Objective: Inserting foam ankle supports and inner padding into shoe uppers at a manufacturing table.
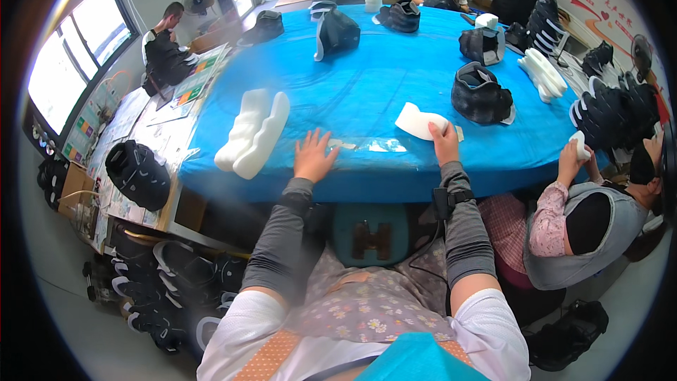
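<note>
My right hand (445, 142) grips a white curved foam piece (415, 119) by its right end, over the near part of the blue-covered table (303, 85). Flat on the cover near the front edge lies my left hand (315, 156), fingers spread, holding nothing. Just left of it rest two white foam pieces (259, 137) with wavy edges, side by side. Beyond my right hand stands a black padded hollow item (482, 94) with an open top. Clear tape patches (386, 145) show on the cover between my hands.
More black padded items (337, 32) and stacked white foam (542, 74) stand across the table. At right, a seated co-worker (599, 233) handles white foam. Other people sit or stand beyond. A paper-covered side table (141, 123) and black items (176, 275) are at left.
</note>
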`<state>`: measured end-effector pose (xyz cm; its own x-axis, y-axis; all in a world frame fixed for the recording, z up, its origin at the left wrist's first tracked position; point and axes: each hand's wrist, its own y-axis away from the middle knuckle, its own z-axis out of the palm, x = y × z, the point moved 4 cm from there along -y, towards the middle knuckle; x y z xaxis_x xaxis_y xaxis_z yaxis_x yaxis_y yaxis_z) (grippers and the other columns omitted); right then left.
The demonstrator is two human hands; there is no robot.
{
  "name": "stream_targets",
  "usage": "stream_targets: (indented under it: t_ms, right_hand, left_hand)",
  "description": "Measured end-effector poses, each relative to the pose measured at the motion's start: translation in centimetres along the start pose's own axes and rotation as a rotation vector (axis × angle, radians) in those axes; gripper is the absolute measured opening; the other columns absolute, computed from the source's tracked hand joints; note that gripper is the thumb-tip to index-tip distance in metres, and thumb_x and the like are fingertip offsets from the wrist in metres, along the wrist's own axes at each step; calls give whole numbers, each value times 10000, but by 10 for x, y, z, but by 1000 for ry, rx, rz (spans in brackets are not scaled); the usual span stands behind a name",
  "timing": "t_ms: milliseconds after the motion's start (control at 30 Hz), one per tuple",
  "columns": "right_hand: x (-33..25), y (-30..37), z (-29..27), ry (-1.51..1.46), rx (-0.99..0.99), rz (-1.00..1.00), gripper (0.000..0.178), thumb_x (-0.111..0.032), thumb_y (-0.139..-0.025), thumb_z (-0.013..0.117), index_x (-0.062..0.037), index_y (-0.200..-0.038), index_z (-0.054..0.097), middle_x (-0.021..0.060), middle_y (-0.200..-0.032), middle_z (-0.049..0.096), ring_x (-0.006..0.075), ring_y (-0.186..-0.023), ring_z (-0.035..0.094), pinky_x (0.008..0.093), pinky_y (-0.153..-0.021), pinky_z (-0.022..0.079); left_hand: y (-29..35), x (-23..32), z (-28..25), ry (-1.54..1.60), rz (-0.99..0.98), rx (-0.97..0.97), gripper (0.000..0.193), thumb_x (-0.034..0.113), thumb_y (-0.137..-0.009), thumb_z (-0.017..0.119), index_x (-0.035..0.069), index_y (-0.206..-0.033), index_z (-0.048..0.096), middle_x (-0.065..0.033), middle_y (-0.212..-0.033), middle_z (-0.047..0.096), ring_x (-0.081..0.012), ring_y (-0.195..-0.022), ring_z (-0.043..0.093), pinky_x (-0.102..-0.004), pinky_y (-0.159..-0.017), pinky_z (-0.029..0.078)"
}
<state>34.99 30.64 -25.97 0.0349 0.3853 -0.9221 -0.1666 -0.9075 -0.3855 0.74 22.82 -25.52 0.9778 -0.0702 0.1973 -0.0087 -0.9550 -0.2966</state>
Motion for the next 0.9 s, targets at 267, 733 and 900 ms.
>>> stream_targets:
  t_ms: [267,733,900]
  right_hand:
    - [-11,6,4,102,41,15,411,-307,-819,671,36,-1020,569,139,-962,640,190,-878,609,318,-773,480]
    - [-19,8,6,162,43,-2,429,-330,-813,673,33,-1017,567,153,-948,644,219,-877,622,335,-770,482]
    - [-18,8,6,100,37,6,440,-338,-811,673,30,-1026,562,148,-945,643,212,-874,622,333,-763,484]
  left_hand:
    - [-15,-9,-19,19,105,-453,727,568,-892,440,142,-1454,263,-225,-1497,194,-388,-1395,148,-479,-1118,158]
    - [-43,19,-38,-166,128,-485,737,595,-780,573,129,-1338,453,-231,-1259,466,-375,-1084,543,-437,-909,451]
    - [-37,29,-33,-188,57,-495,811,634,-795,536,92,-1380,390,-263,-1273,452,-389,-1094,543,-434,-904,460]
